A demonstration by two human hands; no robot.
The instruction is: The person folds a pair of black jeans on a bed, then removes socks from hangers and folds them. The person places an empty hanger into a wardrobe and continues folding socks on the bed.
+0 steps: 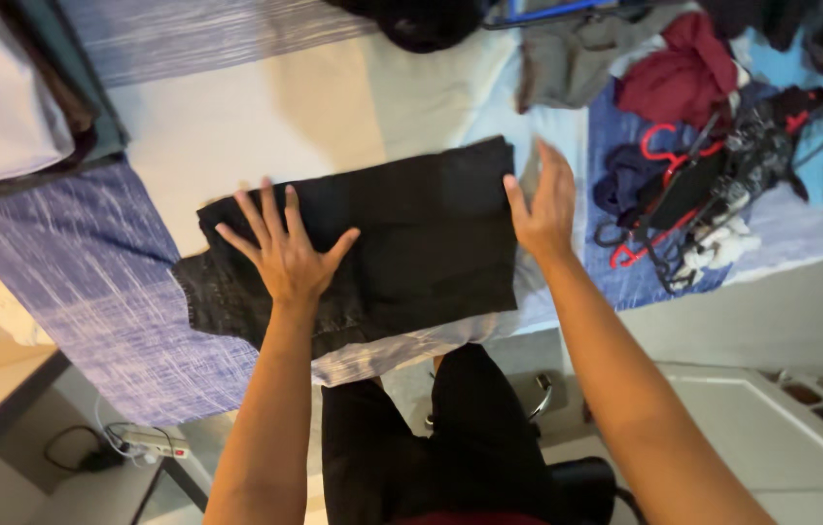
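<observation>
So the person is standing at the edge of a bed with a folded black denim garment [402,233] laid out flat in front of them, sitting on a pale cream and light-blue sheet [265,117]. The left hand [285,248] is pressed flat on the left part of the denim, fingers spread wide, palm down, not gripping anything, just resting on the fabric. The right hand [544,204] is open too, fingers straight and together, right at the right edge of the folded piece; can't really tell if it's touching the edge or just beside it. Nothing is clutched in either hand.

To the left of the denim there's a blue and white streaked blanket [81,282] draped over the bed's side, and the lower left corner of the black fabric lies over it. Off to the right, well apart from the hands, is a messy pile: red and black plastic hangers [674,194] tangled together on a darker blue cloth [615,262], with a crumpled dark red garment [683,73] above them and a grey garment [577,58] next to that. A white power strip with cables [144,442] lies on the floor at the lower left. The person's black trousers [450,437] show at the bottom.
</observation>
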